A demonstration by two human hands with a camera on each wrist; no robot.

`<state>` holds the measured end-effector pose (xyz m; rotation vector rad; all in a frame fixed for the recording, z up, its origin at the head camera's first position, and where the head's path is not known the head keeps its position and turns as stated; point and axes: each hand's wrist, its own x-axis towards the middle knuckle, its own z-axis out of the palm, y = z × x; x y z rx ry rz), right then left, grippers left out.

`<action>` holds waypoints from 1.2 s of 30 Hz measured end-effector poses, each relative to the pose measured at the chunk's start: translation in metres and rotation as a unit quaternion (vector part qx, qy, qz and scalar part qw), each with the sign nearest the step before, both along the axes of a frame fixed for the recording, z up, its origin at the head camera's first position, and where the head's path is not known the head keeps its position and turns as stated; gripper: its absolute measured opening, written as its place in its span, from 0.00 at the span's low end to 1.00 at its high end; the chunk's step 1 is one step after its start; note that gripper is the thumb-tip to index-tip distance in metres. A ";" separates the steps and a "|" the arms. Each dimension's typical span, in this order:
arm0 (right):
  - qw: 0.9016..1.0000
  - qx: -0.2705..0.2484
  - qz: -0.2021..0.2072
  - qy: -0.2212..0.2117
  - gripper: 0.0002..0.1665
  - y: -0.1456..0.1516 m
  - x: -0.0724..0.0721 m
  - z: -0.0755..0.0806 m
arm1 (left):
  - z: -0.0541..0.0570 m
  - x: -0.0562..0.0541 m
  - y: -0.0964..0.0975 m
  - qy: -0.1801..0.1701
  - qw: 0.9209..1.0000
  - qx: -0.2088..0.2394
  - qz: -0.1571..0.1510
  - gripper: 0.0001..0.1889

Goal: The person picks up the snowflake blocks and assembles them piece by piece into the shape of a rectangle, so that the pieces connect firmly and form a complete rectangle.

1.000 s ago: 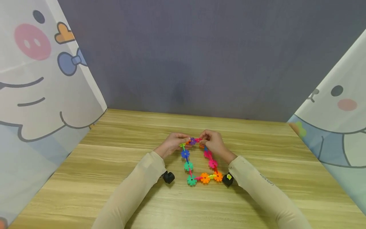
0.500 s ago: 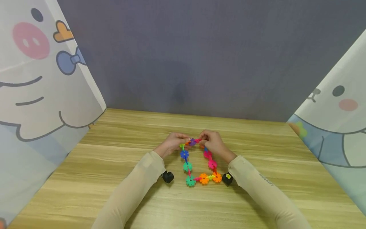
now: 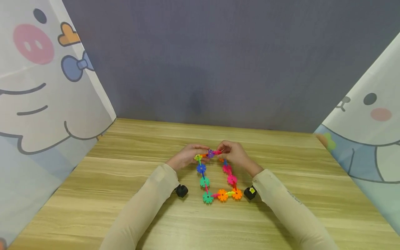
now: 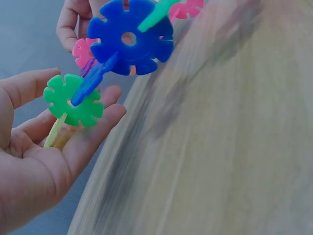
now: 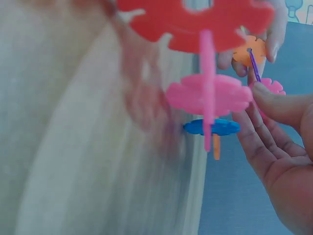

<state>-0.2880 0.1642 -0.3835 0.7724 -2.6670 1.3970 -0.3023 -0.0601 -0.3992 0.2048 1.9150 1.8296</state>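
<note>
Notched interlocking discs are joined into a chain with a roughly four-sided outline between both hands in the head view. My left hand (image 3: pixel 188 156) lies at the far left corner, beside the yellow disc (image 3: pixel 198 157). In the left wrist view its fingers (image 4: pixel 100 125) extend loosely under the chain around a green disc (image 4: pixel 73 100), with the thumb lifted away. At the far side, my right hand (image 3: pixel 235 153) pinches a pink disc (image 3: pixel 217 152) beside the purple disc (image 3: pixel 210 153). A blue disc (image 5: pixel 212 127) hangs near the right fingers, which partly hide the far right corner.
Wood-grain table (image 3: pixel 125 194) lies under the hands. A grey panel (image 3: pixel 200 69) rises behind it, with cartoon-printed sheets (image 3: pixel 47 104) at the sides. Black wrist devices (image 3: pixel 181 190) sit under both wrists, the right one close to an orange disc (image 3: pixel 237 193).
My left thumb and fingers have loosened, and the yellow disc shows more fully. The right hand has shifted slightly at the pink disc. The chain's near side has slid slightly left.
</note>
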 end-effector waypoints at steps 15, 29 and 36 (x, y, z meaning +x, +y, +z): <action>0.995 0.031 -0.058 -0.079 0.24 0.019 -0.003 0.002 | 0.004 0.002 -0.005 0.002 0.999 -0.045 0.002 0.19; 0.976 0.015 -0.027 -0.216 0.27 0.012 -0.007 -0.004 | 0.006 0.000 -0.008 0.052 0.998 -0.037 -0.009 0.20; 0.975 -0.012 -0.036 -0.217 0.29 0.014 -0.008 -0.005 | 0.008 -0.001 -0.009 0.042 0.999 -0.021 -0.012 0.20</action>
